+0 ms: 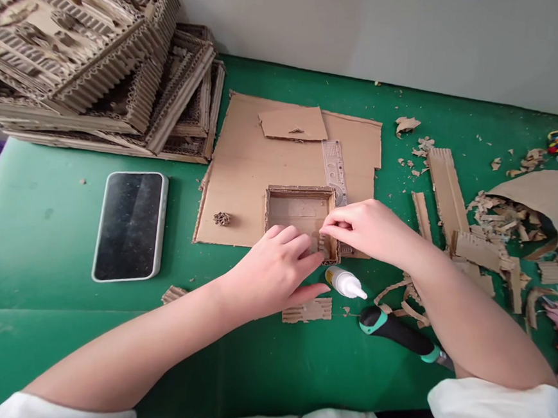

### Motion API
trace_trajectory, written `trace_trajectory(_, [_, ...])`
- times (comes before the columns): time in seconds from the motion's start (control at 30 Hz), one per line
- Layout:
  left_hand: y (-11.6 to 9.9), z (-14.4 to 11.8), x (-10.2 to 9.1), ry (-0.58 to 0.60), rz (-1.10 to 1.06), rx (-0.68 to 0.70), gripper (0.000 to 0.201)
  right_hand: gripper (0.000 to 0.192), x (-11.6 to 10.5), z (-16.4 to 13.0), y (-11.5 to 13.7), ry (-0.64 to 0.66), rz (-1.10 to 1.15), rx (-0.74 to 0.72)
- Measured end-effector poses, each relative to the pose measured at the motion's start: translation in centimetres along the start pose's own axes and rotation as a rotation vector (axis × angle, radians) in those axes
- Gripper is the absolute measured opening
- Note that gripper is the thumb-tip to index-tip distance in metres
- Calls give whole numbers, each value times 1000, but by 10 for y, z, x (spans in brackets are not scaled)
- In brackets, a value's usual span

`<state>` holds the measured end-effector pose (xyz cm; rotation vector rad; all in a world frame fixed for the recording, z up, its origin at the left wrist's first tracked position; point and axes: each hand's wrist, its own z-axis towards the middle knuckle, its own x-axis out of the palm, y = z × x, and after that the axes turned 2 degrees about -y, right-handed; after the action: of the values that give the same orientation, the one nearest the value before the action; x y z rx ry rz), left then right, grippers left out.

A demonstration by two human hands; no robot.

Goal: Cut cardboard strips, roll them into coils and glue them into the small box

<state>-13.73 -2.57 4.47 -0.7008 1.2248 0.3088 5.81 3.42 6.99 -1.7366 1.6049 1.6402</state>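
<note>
A small open cardboard box [301, 191] with corrugated walls lies near the front of a flat cardboard sheet [248, 161]. My left hand [277, 270] reaches over its near left side, fingers bent down into the box and thumb stretched out past the near wall; its fingertips are partly hidden. At the inner right side, my right hand [359, 227] is closed in a pinch above a short strip of corrugated cardboard [322, 242]. A white glue bottle [345, 282] lies just in front of the box. Behind my right hand, a clear plastic ruler [333, 165] runs partly beneath the box.
Stacked corrugated cardboard frames [126, 62] fill the back left. A phone [130, 226] lies left, a small cardboard roll [221, 218] on the sheet. A black-and-green knife handle [397, 331] rests under my right forearm. Cardboard strips [447, 190] and scraps [510, 217] cover the right.
</note>
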Motion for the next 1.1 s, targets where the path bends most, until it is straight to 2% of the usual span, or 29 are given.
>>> trace_trajectory(0.13, [2, -1, 2, 12, -18, -21, 41, 22, 3, 1, 1, -20, -15, 38])
trace_trajectory(0.37, [2, -1, 3, 18, -32, -18, 40, 22, 2, 2, -1, 35, -8, 7])
trace_trajectory(0.57, [3, 0, 5, 21, -28, -7, 40, 23, 3, 2, -2, 22, -47, 16])
trace_trajectory(0.93, [3, 0, 6, 30, -30, -22, 39, 25, 16, 2, 0, -111, -319, -1])
trace_trajectory(1.1, [3, 1, 6, 21, -37, -17, 39, 28, 14, -2, 2, -228, -293, 7])
